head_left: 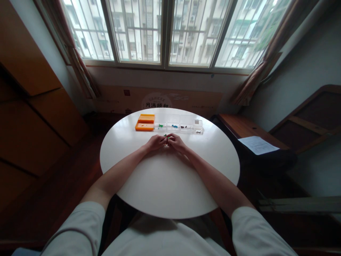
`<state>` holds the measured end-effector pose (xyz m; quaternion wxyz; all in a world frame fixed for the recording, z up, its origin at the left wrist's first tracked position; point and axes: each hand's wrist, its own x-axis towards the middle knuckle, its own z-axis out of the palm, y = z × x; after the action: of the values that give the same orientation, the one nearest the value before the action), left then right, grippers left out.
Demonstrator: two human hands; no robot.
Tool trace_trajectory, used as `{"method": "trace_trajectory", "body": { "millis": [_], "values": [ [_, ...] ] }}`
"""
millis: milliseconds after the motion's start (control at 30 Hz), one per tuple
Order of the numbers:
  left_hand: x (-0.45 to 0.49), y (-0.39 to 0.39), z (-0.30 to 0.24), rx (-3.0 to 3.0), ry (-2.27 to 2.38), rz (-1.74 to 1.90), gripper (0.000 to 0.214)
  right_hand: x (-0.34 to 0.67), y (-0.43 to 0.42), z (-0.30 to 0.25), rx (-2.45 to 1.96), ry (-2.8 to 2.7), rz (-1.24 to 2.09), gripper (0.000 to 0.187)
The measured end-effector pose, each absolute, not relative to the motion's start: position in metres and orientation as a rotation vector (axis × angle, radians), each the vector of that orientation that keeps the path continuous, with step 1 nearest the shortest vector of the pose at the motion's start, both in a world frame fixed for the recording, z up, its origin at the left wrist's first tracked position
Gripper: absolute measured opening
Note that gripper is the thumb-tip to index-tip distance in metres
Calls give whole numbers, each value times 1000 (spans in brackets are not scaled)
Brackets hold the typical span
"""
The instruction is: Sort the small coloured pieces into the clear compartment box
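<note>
My left hand [157, 142] and my right hand [176, 142] meet over the white round table [167, 177], fingertips together. Between them is a small green piece [168, 138], mostly hidden by the fingers. Both hands are closed around it, and its exact kind is too small to make out. Just beyond them lies an orange box [145, 121] with its lid open and a few tiny orange bits inside. Beside it runs a row of clear plastic boxes [183, 120]. They hold green pieces [161, 125], blue pieces [174, 126] and dark brown pieces [183, 127].
Grey bits [198, 132] sit in the rightmost clear box. A printed sheet of paper [258, 145] lies on a wooden bench [229, 124] to the right. Behind the table a large cardboard panel [114, 99] leans under the window. A wooden cabinet [50, 117] stands at left.
</note>
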<state>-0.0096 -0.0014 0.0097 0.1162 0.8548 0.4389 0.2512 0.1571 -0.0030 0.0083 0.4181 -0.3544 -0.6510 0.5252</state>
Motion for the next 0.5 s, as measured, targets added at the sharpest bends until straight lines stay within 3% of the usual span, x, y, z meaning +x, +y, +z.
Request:
{"method": "trace_trajectory", "body": {
  "millis": [500],
  "values": [
    [-10, 2, 7, 2508, 1302, 782, 49, 166, 5, 7, -849, -1399, 1497, 32]
  ]
}}
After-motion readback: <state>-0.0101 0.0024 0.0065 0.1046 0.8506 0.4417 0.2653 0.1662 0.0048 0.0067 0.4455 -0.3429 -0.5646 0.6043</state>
